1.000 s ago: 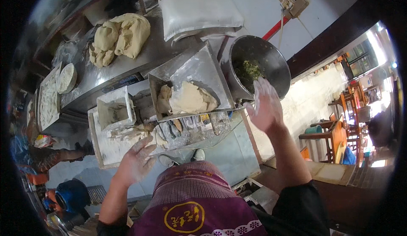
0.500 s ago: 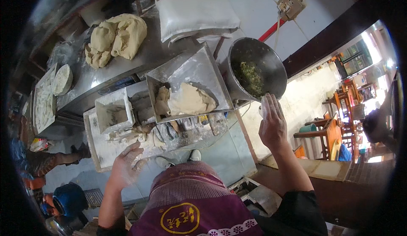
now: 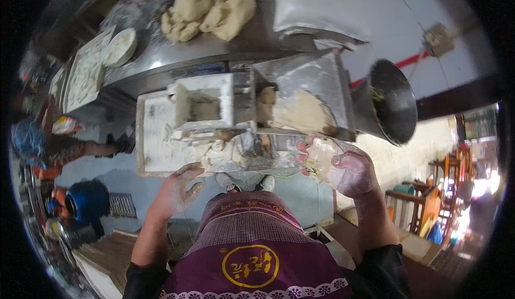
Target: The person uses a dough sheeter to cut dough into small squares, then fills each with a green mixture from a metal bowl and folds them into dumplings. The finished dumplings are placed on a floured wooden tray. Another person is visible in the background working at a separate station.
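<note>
Dough piece (image 3: pixel 322 162) sits in right hand (image 3: pixel 353 171), fingers curled round it; long axis unclear. Left hand (image 3: pixel 179 190), fingers parted, seemingly empty, well off to its left, near floured tray (image 3: pixel 154 151).

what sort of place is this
Probably a small kitchen making dough-based food: a large dough lump sits on a metal counter, and the floury right hand holds a pale, doughy piece.

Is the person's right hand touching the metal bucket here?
Apart. The head view shows a visible gap between the right hand and the metal bucket above it in the picture.
</note>
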